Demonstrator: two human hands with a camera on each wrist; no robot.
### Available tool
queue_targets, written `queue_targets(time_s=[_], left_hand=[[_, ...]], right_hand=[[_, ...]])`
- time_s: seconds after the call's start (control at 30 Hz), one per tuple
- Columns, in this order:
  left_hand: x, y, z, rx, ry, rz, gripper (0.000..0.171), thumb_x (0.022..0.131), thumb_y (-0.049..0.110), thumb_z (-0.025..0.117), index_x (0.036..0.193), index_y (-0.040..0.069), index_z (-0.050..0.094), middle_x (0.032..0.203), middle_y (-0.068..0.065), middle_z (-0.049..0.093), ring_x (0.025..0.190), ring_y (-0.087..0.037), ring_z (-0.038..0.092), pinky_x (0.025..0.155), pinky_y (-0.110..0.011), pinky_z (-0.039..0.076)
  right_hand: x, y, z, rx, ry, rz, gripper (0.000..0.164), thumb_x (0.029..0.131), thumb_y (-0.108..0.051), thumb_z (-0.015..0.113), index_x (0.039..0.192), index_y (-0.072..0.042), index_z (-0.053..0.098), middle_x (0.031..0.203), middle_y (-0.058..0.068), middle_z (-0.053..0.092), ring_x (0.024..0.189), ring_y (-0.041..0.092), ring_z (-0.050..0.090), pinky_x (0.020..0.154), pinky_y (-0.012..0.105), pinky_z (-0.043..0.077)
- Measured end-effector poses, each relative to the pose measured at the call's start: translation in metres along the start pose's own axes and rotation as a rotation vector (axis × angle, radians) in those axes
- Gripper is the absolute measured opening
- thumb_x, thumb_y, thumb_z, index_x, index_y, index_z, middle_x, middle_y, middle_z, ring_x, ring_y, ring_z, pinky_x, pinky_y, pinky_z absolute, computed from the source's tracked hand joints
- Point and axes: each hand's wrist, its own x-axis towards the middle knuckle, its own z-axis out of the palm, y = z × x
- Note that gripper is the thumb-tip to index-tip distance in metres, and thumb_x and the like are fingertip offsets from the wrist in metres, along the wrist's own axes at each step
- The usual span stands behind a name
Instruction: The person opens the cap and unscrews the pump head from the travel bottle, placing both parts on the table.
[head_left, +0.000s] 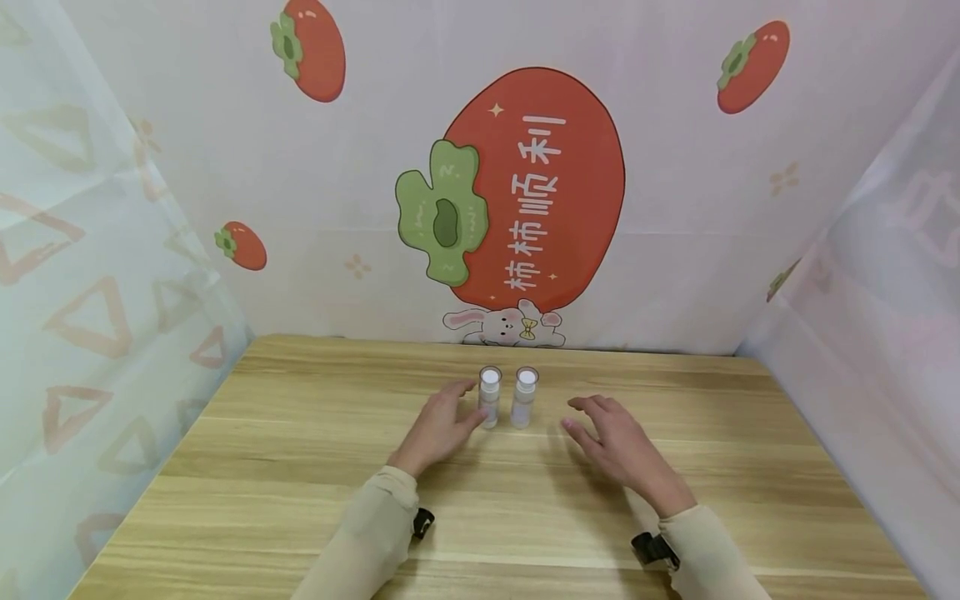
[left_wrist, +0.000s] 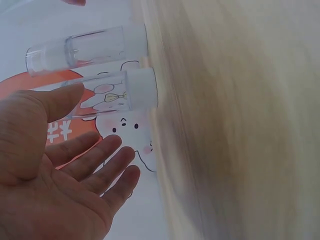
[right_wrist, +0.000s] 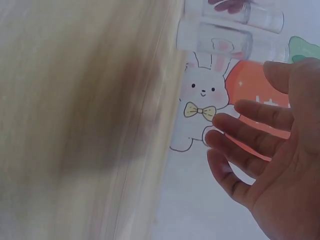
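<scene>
Two clear pump bottles with white tops and white bases stand upright side by side on the wooden table: the left bottle (head_left: 489, 398) and the right bottle (head_left: 522, 398). My left hand (head_left: 441, 425) is beside the left bottle, its thumb in front of it and its fingers spread on the far side, not closed round it; whether it touches cannot be told. In the left wrist view the left hand (left_wrist: 65, 150) has its palm turned to the bottle. My right hand (head_left: 617, 437) hovers right of the right bottle, apart from it, fingers loosely bent and holding nothing.
The wooden table (head_left: 300, 467) ends at a back wall sheet (head_left: 337, 283) printed with persimmons and a rabbit. Patterned side sheets stand at left (head_left: 112, 275) and right (head_left: 877, 333). Each wrist wears a black strap, seen by the beige sleeves (head_left: 367, 533).
</scene>
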Motion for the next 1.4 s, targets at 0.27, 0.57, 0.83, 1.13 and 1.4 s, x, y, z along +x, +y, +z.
queue_targets(time_s=[0.27,0.57,0.83,1.13,1.4], left_hand=[[0.006,-0.001,0.007,-0.088,-0.004,-0.004,0.05,0.098,0.023,0.069,0.141,0.003,0.054,0.139,-0.02,0.058,0.128,-0.038,0.054,0.106,-0.055,0.043],[0.01,0.0,0.013,-0.119,-0.006,-0.019,0.048,0.098,0.023,0.07,0.138,-0.001,0.056,0.134,-0.019,0.061,0.126,-0.037,0.056,0.105,-0.052,0.045],[0.014,-0.001,0.019,-0.149,0.012,0.01,0.039,0.096,0.017,0.072,0.128,-0.002,0.061,0.118,-0.015,0.067,0.111,-0.029,0.063,0.097,-0.047,0.051],[0.011,0.001,0.018,-0.162,0.024,0.011,0.036,0.096,0.011,0.072,0.128,-0.001,0.062,0.12,-0.016,0.068,0.113,-0.03,0.064,0.098,-0.049,0.051],[0.007,0.006,0.01,-0.118,0.038,0.031,0.04,0.093,0.013,0.075,0.13,0.002,0.064,0.116,-0.012,0.07,0.111,-0.028,0.064,0.101,-0.052,0.048]], right_hand=[[-0.001,-0.008,0.004,0.028,-0.027,0.015,0.049,0.104,-0.044,0.056,0.133,-0.006,0.063,0.131,0.013,0.063,0.124,0.034,0.057,0.101,0.055,0.047],[-0.003,-0.012,0.006,0.023,-0.032,0.007,0.045,0.104,-0.04,0.058,0.133,-0.007,0.063,0.129,0.011,0.064,0.122,0.032,0.059,0.1,0.053,0.049],[-0.003,-0.014,0.006,0.045,-0.044,0.01,0.046,0.103,-0.041,0.058,0.134,-0.007,0.063,0.13,0.011,0.064,0.122,0.032,0.059,0.1,0.053,0.048],[-0.001,-0.017,0.007,0.051,-0.045,-0.002,0.045,0.103,-0.041,0.06,0.134,-0.008,0.062,0.127,0.008,0.065,0.117,0.028,0.061,0.097,0.05,0.05],[0.003,-0.021,0.006,0.071,-0.044,-0.001,0.043,0.102,-0.036,0.063,0.134,-0.008,0.062,0.124,0.006,0.065,0.115,0.027,0.062,0.095,0.049,0.052]])
